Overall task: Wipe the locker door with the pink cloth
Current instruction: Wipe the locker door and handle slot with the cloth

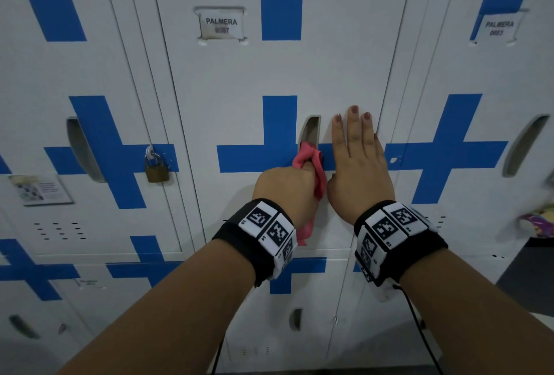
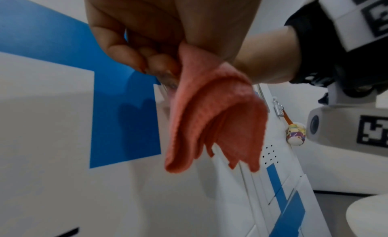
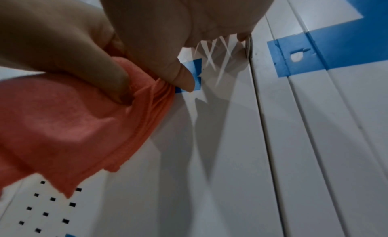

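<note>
Left hand: the left hand (image 1: 284, 187) is fisted round the cloth (image 1: 311, 164), knuckles toward the door (image 1: 245, 80), fingers (image 2: 130, 58) curled into the palm and thumb clamped on the fabric.
Right hand: the right hand (image 1: 358, 161) lies flat on the door just beside the left, fingers straight and together pointing up, holding nothing; its thumb sits next to the cloth.
Cloth: bunched top pokes out of the fist at the lower end of the handle slot (image 1: 310, 131), on the blue cross; a loose tail hangs below the wrist.
Hidden: the left fingers are out of sight from the head view; whether the cloth actually presses the door cannot be told. Both wrist views are blurred, and the right palm fills the top of its view.
Surface: white metal door with blue tape crosses, a name tag (image 1: 221, 25) near the top, vent holes lower down.
Room: a bank of like lockers; the left neighbour carries a padlock (image 1: 156, 169), and a patterned object (image 1: 539, 221) hangs at the right edge.
</note>
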{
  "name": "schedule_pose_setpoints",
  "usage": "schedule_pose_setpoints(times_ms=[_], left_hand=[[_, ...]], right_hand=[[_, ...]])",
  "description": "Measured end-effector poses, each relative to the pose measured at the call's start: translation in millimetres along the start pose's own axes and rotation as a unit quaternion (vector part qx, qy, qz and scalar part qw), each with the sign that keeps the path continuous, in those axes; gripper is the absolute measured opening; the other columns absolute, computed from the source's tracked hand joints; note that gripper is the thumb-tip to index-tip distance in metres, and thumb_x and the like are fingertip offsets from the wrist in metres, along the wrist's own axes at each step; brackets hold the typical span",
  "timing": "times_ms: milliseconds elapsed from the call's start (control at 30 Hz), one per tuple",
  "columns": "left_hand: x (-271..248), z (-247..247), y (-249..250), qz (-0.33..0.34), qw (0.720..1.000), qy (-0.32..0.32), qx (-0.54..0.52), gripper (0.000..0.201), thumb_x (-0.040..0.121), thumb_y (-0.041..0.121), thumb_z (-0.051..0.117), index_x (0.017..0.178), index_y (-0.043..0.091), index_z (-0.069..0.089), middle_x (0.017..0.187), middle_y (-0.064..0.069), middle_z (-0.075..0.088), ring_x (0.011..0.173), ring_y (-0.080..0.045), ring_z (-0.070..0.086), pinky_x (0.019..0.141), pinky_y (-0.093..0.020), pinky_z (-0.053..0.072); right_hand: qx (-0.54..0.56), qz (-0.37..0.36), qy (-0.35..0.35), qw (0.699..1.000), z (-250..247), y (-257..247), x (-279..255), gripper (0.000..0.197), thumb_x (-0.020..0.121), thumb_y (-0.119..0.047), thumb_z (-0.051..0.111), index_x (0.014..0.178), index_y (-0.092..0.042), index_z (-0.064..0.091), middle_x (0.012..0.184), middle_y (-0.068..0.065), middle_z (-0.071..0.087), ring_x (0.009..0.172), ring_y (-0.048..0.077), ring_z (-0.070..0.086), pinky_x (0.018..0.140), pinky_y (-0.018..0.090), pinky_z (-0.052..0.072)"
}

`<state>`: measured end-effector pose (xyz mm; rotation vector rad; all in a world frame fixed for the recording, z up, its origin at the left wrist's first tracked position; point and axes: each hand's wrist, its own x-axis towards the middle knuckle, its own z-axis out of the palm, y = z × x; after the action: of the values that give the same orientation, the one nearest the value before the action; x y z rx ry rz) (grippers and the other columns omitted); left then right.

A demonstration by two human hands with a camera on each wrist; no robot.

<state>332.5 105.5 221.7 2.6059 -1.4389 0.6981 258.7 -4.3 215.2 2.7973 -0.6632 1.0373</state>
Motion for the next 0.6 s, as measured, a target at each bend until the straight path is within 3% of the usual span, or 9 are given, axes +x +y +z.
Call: schedule_pose_setpoints(times_ms=[200,267,367,467,600], left_hand=[[0,-7,-2,0.006,0.999,-0.007,-0.054,0.019,0.086,0.029,0.051,0.097,0.015,0.053,0.061,0.005,0.039,0.057,-0.02,0.043,0.054,-0.028,0.03],[0,-8,-4,0.011,0.998,-0.02,-0.062,0.02,0.085,0.032,0.051,0.097,0.016,0.055,0.066,0.004,0.047,0.061,-0.02,0.045,0.056,-0.028,0.031],[1,-9,-6,0.013,0.995,-0.029,-0.091,0.023,0.085,0.033,0.051,0.098,0.015,0.056,0.082,-0.003,0.062,0.064,-0.019,0.046,0.059,-0.028,0.034],[-1,-8,-7,0.006,0.989,-0.028,-0.144,0.025,0.085,0.033,0.048,0.1,0.013,0.054,0.086,-0.006,0.064,0.064,-0.021,0.046,0.059,-0.028,0.035],[-10,-2,-1,-0.014,0.981,-0.004,-0.195,0.033,0.083,0.031,0.052,0.111,0.013,0.049,0.087,-0.007,0.064,0.066,-0.023,0.051,0.059,-0.028,0.035]], right_hand=[[-0.007,-0.001,-0.003,1.0,-1,-1,0,0.076,0.077,-0.035,0.008,0.148,-0.015,-0.009,0.155,0.008,-0.019,0.141,0.024,-0.02,0.117,0.041,-0.001],[-0.007,-0.003,-0.006,1.0,-1,-2,0,0.08,0.071,-0.036,0.001,0.148,-0.015,-0.008,0.155,0.008,-0.019,0.141,0.024,-0.02,0.117,0.04,-0.003],[-0.007,-0.005,-0.01,1.0,-3,-2,-1,0.083,0.069,-0.036,0.001,0.149,-0.014,-0.007,0.155,0.008,-0.018,0.142,0.025,-0.019,0.117,0.041,-0.002],[-0.007,-0.003,-0.007,1.0,-2,-1,0,0.081,0.071,-0.035,0.002,0.149,-0.014,-0.006,0.156,0.009,-0.016,0.142,0.025,-0.018,0.117,0.042,0.0],[-0.016,0.0,0.005,1.0,4,1,0,0.068,0.088,-0.034,0.017,0.149,-0.014,-0.004,0.156,0.01,-0.013,0.143,0.026,-0.015,0.117,0.042,0.003]])
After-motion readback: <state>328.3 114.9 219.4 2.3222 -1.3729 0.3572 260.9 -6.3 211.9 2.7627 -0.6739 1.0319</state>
